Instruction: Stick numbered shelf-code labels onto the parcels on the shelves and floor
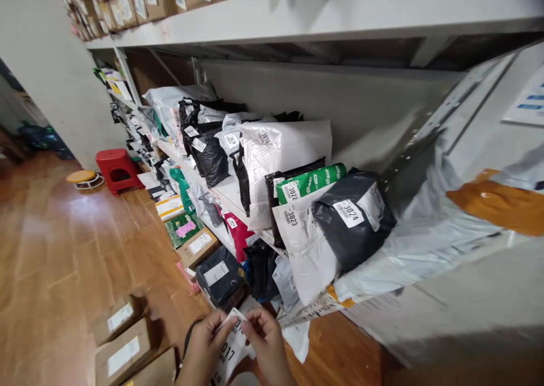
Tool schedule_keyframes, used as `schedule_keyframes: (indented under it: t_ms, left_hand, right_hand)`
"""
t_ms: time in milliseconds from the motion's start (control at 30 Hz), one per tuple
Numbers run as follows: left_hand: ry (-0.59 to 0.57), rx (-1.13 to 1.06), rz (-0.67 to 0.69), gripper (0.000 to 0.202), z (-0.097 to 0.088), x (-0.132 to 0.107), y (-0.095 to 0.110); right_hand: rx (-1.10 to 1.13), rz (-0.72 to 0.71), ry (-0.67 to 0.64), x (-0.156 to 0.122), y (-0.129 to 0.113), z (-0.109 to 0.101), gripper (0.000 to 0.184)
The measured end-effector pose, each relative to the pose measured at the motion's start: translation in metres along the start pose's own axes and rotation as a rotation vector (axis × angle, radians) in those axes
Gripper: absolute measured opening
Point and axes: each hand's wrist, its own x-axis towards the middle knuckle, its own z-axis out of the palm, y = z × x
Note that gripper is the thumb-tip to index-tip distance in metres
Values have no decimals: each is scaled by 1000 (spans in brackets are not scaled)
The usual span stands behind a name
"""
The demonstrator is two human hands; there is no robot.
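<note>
At the bottom middle, my left hand (204,346) and my right hand (267,343) both pinch a white sheet of number labels (233,340); the figures "017" show on it. The fingers of both hands are closed on the sheet's top edge, close together. Just above and to the right, a shelf (225,192) carries parcel bags standing in a row: a black bag labelled 3024 (353,219), a white bag labelled 3023 (304,238), a green one labelled 3022 (312,182) and a large white bag (280,159).
Cardboard boxes (123,340) sit on the wooden floor at lower left, with more parcels (199,244) lying along the shelf's foot. A red stool (118,169) stands far left by the wall. The upper shelf holds brown boxes (140,0). A grey and orange bag (493,202) lies at right.
</note>
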Motion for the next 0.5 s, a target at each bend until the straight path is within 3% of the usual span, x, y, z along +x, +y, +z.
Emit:
schedule_keyframes:
  t_ms: [100, 200, 300, 367, 433, 500]
  left_hand:
    - [84, 7, 7, 50, -4, 0, -27]
    - [66, 14, 29, 50, -11, 24, -36]
    - [-90, 100, 73, 41, -14, 87, -37]
    - [-148, 262, -66, 36, -7, 145, -39]
    - [-221, 329, -110, 49, 13, 198, -43]
    - [-295, 374, -120, 68, 40, 230, -49]
  right_hand:
    - [176, 127, 23, 3, 18, 15, 36]
    - [414, 238, 65, 20, 31, 30, 37]
    - [562, 283, 160, 45, 43, 33, 37]
    - [562, 292, 254, 60, 54, 28, 38]
    - [537, 290, 360, 68, 69, 23, 39]
    - [516, 284, 444, 69, 87, 24, 39]
